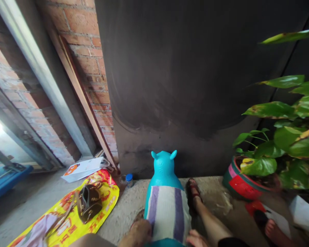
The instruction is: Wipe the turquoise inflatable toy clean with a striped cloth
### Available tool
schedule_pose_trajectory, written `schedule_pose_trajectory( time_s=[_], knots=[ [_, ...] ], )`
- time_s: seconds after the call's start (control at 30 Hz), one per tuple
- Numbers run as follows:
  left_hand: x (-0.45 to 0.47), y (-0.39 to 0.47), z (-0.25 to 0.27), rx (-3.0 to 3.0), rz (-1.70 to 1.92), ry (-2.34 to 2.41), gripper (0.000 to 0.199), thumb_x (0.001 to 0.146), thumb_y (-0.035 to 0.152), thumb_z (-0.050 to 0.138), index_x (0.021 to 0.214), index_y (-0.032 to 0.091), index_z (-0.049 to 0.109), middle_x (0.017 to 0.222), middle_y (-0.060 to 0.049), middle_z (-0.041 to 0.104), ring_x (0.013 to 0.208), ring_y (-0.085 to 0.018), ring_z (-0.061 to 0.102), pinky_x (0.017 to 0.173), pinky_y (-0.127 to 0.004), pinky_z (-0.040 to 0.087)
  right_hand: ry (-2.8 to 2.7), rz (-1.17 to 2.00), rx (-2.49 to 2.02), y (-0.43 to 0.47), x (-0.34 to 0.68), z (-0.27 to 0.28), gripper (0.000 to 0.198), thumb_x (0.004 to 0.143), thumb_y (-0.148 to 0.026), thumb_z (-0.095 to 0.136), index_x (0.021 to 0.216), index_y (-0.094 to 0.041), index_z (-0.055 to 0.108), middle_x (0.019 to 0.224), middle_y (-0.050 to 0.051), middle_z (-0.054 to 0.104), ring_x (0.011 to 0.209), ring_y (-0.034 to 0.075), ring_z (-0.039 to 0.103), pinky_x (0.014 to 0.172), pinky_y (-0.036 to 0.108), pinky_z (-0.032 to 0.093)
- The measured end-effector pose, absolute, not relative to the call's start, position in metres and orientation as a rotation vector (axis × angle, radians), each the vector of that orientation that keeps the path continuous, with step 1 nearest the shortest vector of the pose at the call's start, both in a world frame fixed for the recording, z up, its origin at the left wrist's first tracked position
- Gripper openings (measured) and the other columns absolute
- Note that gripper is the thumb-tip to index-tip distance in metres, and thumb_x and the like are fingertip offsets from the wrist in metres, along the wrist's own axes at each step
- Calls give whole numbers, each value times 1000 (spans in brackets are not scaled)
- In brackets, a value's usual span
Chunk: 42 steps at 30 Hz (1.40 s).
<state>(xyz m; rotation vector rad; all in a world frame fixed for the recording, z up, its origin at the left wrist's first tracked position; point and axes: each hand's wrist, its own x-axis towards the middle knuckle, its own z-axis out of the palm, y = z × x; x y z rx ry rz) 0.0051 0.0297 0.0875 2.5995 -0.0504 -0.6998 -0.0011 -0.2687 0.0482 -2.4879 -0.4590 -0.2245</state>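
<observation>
Straddling a turquoise bouncy toy (pixel 164 168) draped with a striped cloth (pixel 167 212), a person sits low; of the hands, perhaps the right hand (pixel 195 239) shows at the bottom edge, its grip unreadable, the left unseen. Keeping weight centred looks wise: the dark wall (pixel 195 85) stands close ahead and a potted plant (pixel 240 185) crowds the right, with open floor (pixel 28 202) to the left.

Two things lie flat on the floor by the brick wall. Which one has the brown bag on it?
The yellow printed sheet: the brown bag rests on it. The white paper behind it, nearer the wall, carries nothing.

Home yard corner, bare brick wall (pixel 84 37), potted plant (pixel 249 178), toy hopper (pixel 164 171)
</observation>
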Motion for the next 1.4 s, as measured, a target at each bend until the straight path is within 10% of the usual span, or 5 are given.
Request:
schedule_pose_trajectory(
  time_s=[0.3,0.5,0.77,1.4],
  knots=[
    [27,-6,48,2597,-142,88,58,85,33,42,141,18,40,155,-9,36,143,-21,30,119,-38,28,-29,-356,-2552,-207,59,4,71,95,-55,17,139,-6,43,145,21,42,135,32,39,104,46,45],
    [41,-26,-5,2657,-232,218,67,84,42,48,144,18,30,156,-13,18,145,-31,17,116,-53,30,63,-43,-2924,-164,68,-48,56,94,-46,27,143,-24,42,153,10,33,137,38,34,100,60,41],
    [85,-26,-4,2701,-91,307,62,91,41,35,147,21,18,158,-9,9,147,-28,8,118,-55,24,-75,68,-3027,-145,132,16,57,97,-36,28,151,-19,18,159,11,9,145,34,10,111,55,27],
    [0,-21,1,2680,-153,199,59,90,41,38,144,21,25,156,-8,15,145,-26,15,117,-48,29,184,264,-3032,-137,19,23,58,91,-33,36,148,-24,29,156,16,19,135,45,32,84,67,48]
  ],
)
